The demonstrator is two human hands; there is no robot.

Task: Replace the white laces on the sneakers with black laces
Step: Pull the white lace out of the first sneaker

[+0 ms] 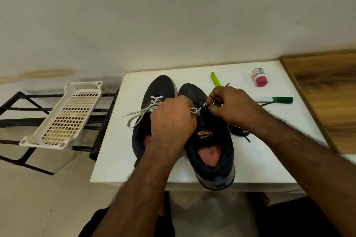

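Note:
Two dark sneakers stand side by side on a white table (260, 152), toes pointing away from me. The left sneaker (156, 90) still carries a white lace (138, 114) whose loose ends trail off to its left. Over the tongue of the right sneaker (210, 150), my left hand (171, 119) pinches a small white lace loop (194, 110). My right hand (229, 105) pinches a lace tip close beside that loop. A black lace (238, 131) lies on the table right of this shoe, partly hidden under my right forearm.
A green marker (277, 99), a green clip-like strip (215, 80) and a small pink-capped bottle (259, 77) lie at the table's far right. A white perforated plastic tray (63, 115) rests on a black metal rack (13, 106) to the left. A wooden panel (327, 94) borders the right.

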